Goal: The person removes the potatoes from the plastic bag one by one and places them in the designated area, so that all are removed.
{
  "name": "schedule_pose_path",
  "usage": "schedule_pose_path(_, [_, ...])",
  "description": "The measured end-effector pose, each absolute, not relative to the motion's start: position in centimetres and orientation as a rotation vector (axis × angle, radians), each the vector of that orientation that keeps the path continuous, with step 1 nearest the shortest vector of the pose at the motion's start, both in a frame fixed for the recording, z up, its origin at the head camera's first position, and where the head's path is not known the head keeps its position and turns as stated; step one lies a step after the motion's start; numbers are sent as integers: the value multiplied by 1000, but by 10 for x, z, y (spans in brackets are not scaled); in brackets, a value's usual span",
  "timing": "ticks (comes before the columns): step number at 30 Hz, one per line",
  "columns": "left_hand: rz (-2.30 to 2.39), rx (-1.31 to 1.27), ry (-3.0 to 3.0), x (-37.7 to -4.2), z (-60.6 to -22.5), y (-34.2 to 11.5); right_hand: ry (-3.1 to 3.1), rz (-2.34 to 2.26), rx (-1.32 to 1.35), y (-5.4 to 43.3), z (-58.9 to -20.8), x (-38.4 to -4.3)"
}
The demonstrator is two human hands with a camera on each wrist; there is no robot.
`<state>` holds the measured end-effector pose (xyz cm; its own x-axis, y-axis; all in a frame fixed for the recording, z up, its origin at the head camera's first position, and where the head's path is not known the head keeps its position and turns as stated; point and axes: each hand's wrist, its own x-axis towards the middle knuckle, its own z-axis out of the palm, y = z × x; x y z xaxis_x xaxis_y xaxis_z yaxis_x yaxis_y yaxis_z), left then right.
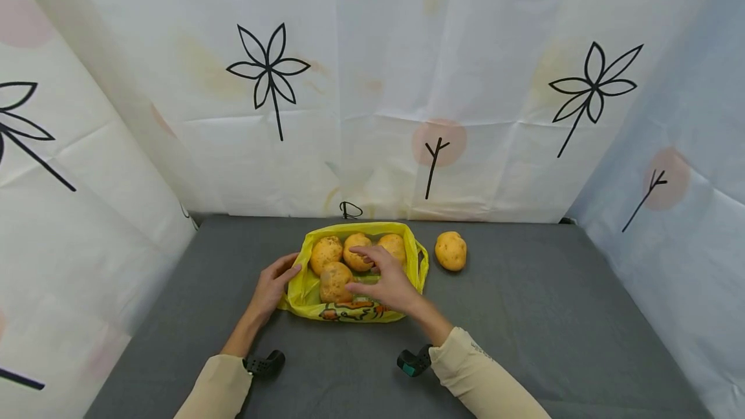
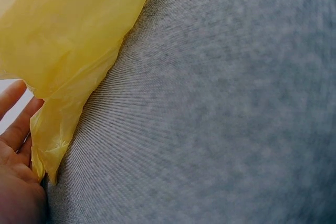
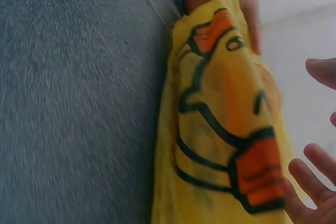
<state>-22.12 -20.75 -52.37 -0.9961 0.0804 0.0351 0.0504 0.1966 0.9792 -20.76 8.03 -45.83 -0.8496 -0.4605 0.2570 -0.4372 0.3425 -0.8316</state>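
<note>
A yellow plastic bag (image 1: 305, 295) with an orange and black print lies mouth up on the grey table. Several potatoes (image 1: 327, 253) show inside it. My left hand (image 1: 273, 284) holds the bag's left rim, its thumb near the edge. In the left wrist view, the fingers (image 2: 16, 124) lie against the yellow plastic. Over the bag's mouth is my right hand (image 1: 391, 280), thumb and fingers spread apart with nothing between them. Its fingers (image 3: 315, 169) also appear apart in the right wrist view. A single potato (image 1: 451, 251) lies outside, right of the bag.
The grey cloth-covered table (image 1: 524, 315) reaches back to a white printed curtain (image 1: 372, 83). More printed cloth hangs at the left and right sides. A bag handle (image 1: 423, 266) loops out on the right side of the bag.
</note>
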Motion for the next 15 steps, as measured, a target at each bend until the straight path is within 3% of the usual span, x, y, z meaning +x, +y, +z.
schedule_pose_path(15, [1969, 128, 2401, -221, -519, -206, 2535, -1486, -807, 55, -480, -206])
